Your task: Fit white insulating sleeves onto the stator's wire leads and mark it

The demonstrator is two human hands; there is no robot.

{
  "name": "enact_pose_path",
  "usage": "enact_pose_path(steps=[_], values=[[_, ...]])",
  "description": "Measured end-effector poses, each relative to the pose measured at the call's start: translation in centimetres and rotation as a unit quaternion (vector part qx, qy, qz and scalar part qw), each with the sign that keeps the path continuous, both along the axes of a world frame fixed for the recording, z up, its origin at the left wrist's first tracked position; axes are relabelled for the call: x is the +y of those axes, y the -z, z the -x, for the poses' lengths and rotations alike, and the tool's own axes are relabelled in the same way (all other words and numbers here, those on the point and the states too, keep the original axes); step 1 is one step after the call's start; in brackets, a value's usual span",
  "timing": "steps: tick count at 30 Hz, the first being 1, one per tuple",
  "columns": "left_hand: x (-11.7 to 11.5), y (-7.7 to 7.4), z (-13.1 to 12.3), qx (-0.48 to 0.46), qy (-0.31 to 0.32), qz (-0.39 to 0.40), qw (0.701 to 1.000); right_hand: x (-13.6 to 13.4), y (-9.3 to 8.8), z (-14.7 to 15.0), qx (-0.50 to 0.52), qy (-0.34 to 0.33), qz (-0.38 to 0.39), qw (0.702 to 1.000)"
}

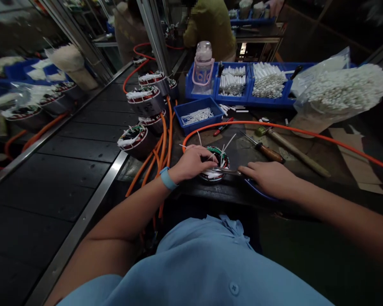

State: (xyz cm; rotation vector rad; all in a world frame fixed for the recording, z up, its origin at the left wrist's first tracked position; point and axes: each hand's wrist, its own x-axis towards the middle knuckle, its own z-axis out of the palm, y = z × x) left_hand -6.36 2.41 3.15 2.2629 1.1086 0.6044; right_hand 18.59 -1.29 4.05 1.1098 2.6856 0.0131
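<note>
A motor stator (226, 161) with a ring of red, green and white wires sits on the bench in front of me, white cable ties (229, 143) sticking up from it. My left hand (196, 161) rests over its left side, thumb and fingers closed together at the windings; what they pinch is hidden. From the right, my right hand (270, 176) grips blue-handled pliers (226, 171), whose long metal jaws reach across the stator's front rim toward my left fingertips. Whether the jaws hold anything is too small to tell.
Several stators (143, 100) with orange cables (169, 131) stand on the left conveyor. Behind are a blue tray (194, 104) of cable ties, blue bins (252, 100) of white tubes and a bottle (203, 63). A screwdriver (270, 152), a hammer (301, 155) and an orange hose (274, 124) lie right.
</note>
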Motion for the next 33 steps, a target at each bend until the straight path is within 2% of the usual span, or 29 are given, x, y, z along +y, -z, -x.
enact_pose_path(steps=[3,7,9,12,14,17,19,21,24,25,27,31,33], values=[[0.1,0.5,0.2,-0.045,-0.020,0.011,0.999,1.1,0.5,0.6,-0.010,-0.037,-0.018,0.999],[-0.1,0.1,0.7,-0.074,-0.083,-0.005,0.994,0.5,1.4,-1.5,-0.014,-0.024,-0.048,0.998],[0.1,-0.7,0.6,-0.006,-0.065,-0.017,0.998,0.1,1.3,-2.7,-0.013,-0.001,-0.051,0.999],[1.1,-1.9,-0.6,0.151,0.000,-0.026,0.988,0.3,0.5,-3.0,-0.022,0.015,-0.038,0.999],[1.9,-2.3,-1.7,0.183,0.029,-0.009,0.983,1.0,-0.1,-2.3,-0.029,0.005,-0.021,0.999],[2.4,-2.0,-2.5,0.124,0.056,0.030,0.990,1.8,-0.3,-1.3,-0.034,-0.020,-0.003,0.999],[2.2,-1.4,-2.2,0.059,0.056,0.032,0.996,1.8,0.1,-1.4,-0.030,-0.024,0.002,0.999],[1.8,-1.1,-1.3,-0.022,0.026,0.023,0.999,1.4,1.0,-2.1,-0.017,-0.010,-0.004,1.000],[1.5,-1.5,-0.5,-0.096,-0.058,-0.003,0.994,0.8,2.5,-3.1,0.005,0.064,-0.043,0.997],[1.7,-1.7,-0.6,-0.091,-0.074,-0.011,0.993,0.9,3.0,-3.2,0.008,0.092,-0.057,0.994],[2.6,-2.2,-1.4,-0.046,-0.068,-0.023,0.996,1.3,3.7,-2.7,0.010,0.127,-0.075,0.989],[4.6,-2.3,-3.4,0.048,0.002,-0.021,0.999,2.5,4.8,-1.1,0.019,0.104,-0.098,0.989],[4.7,-2.0,-3.3,0.017,0.015,-0.029,0.999,2.8,5.3,-1.0,0.022,0.102,-0.116,0.988]])
